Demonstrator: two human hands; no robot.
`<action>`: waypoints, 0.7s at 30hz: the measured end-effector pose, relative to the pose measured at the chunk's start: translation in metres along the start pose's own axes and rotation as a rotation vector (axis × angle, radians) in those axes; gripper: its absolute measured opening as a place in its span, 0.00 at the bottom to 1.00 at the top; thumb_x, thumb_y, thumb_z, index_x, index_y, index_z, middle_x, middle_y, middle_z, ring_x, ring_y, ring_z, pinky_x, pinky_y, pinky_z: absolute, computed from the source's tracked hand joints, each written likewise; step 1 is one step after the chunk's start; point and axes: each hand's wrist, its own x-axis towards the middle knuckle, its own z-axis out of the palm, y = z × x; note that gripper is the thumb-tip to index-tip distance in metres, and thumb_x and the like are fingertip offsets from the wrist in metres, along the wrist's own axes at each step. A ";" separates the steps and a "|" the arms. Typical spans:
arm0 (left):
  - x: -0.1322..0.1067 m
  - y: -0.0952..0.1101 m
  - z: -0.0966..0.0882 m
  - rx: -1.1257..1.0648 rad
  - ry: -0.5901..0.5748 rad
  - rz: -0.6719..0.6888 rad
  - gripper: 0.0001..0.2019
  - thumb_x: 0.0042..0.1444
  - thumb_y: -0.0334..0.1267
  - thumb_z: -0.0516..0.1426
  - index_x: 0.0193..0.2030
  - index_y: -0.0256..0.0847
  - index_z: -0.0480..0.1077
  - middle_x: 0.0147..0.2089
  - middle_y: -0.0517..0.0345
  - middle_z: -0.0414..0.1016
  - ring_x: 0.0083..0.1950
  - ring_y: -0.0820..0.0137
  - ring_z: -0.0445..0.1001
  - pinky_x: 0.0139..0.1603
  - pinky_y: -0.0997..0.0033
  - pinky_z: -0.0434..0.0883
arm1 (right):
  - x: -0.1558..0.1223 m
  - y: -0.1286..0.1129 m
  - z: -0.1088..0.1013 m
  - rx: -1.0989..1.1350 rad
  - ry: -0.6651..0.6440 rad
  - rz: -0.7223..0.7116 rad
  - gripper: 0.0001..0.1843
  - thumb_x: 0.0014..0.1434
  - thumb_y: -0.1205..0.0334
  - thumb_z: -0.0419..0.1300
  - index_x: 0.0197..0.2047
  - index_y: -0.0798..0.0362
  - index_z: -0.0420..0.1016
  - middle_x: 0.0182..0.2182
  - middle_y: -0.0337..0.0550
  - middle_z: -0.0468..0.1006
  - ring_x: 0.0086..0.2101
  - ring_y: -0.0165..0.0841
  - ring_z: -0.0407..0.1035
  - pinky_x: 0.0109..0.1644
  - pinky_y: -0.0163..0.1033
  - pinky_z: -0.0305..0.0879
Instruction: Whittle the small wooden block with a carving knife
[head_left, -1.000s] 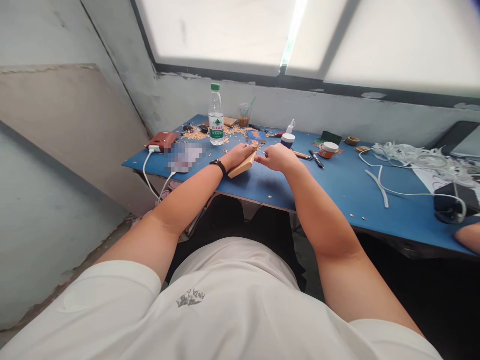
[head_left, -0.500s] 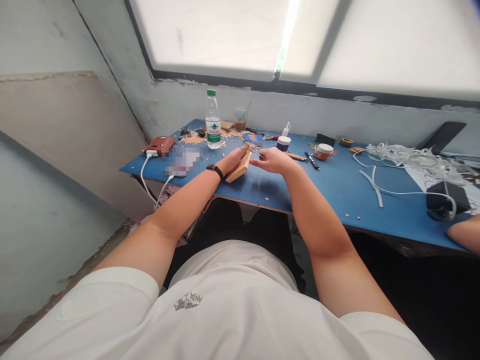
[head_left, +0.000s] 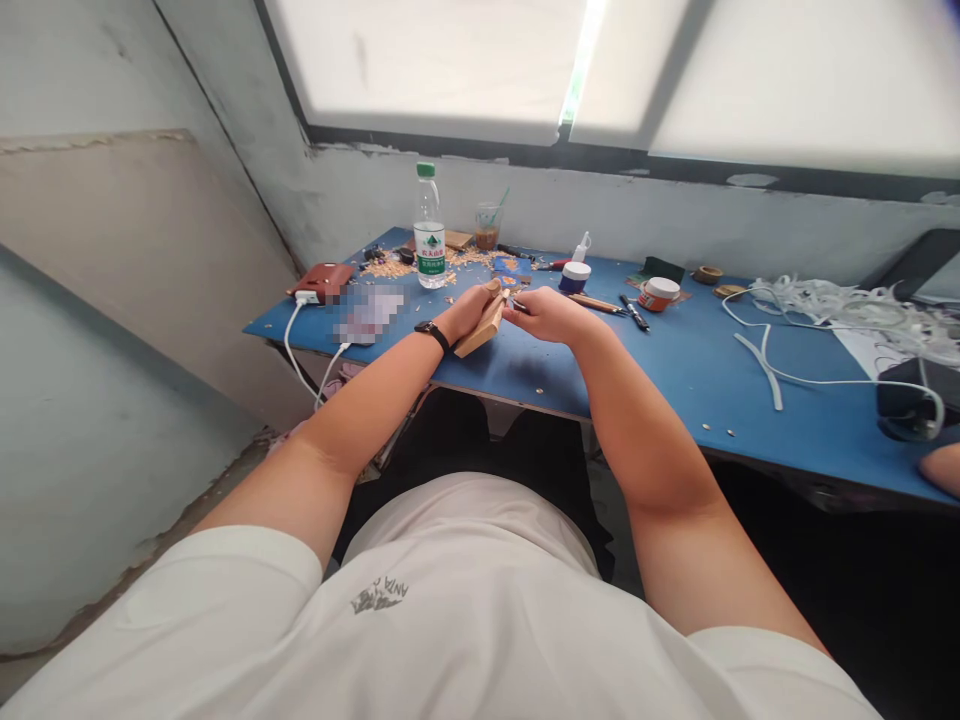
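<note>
My left hand (head_left: 466,311), with a black watch at the wrist, is closed round a light wooden block (head_left: 482,329) that is tilted up on the blue table (head_left: 660,370). My right hand (head_left: 546,314) is closed on a small carving tool (head_left: 516,304) whose tip meets the top end of the block. Both hands touch at the block's upper end. The tool's blade is too small to make out.
Behind the hands stand a water bottle (head_left: 430,231), a plastic cup (head_left: 488,226), wood shavings (head_left: 390,268), a glue bottle (head_left: 580,250), small jars (head_left: 657,294) and loose tools (head_left: 634,313). A red case (head_left: 322,281) with white cables lies left. White cords (head_left: 832,310) and another person's arm (head_left: 941,467) are at right.
My right hand has moved in from a little right of the block and now meets the left hand at the block's top. The left hand and block stay put.
</note>
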 end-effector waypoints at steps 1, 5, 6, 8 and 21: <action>-0.001 0.001 -0.001 0.038 0.007 0.025 0.33 0.88 0.58 0.59 0.29 0.45 0.69 0.26 0.59 0.70 0.27 0.70 0.67 0.34 0.64 0.65 | 0.000 0.000 0.000 -0.029 0.004 -0.004 0.25 0.92 0.43 0.60 0.45 0.50 0.84 0.39 0.50 0.87 0.39 0.41 0.73 0.45 0.45 0.60; -0.010 0.009 -0.004 0.242 -0.016 0.105 0.32 0.88 0.44 0.55 0.25 0.44 0.67 0.25 0.57 0.70 0.28 0.70 0.64 0.36 0.62 0.63 | 0.002 0.001 -0.001 -0.129 -0.002 0.023 0.27 0.91 0.41 0.61 0.47 0.52 0.88 0.41 0.55 0.89 0.40 0.44 0.77 0.45 0.46 0.60; -0.012 0.011 -0.004 0.265 -0.022 0.101 0.32 0.88 0.43 0.55 0.24 0.44 0.67 0.25 0.56 0.70 0.28 0.70 0.64 0.37 0.62 0.64 | 0.002 0.002 -0.001 -0.139 -0.002 0.039 0.27 0.91 0.41 0.62 0.47 0.52 0.89 0.41 0.55 0.90 0.40 0.45 0.77 0.45 0.47 0.60; -0.016 0.016 -0.002 0.280 -0.024 0.082 0.32 0.88 0.44 0.55 0.25 0.44 0.68 0.25 0.55 0.71 0.28 0.70 0.64 0.37 0.62 0.65 | 0.004 0.005 0.000 -0.137 0.006 0.066 0.27 0.90 0.40 0.63 0.46 0.52 0.90 0.40 0.55 0.90 0.41 0.45 0.78 0.45 0.47 0.60; -0.015 0.021 0.002 0.261 0.005 0.081 0.40 0.91 0.66 0.53 0.27 0.44 0.70 0.25 0.58 0.68 0.30 0.69 0.63 0.39 0.62 0.64 | 0.010 0.008 0.007 -0.011 0.067 0.147 0.27 0.86 0.41 0.68 0.36 0.48 0.76 0.34 0.45 0.81 0.37 0.39 0.69 0.43 0.45 0.58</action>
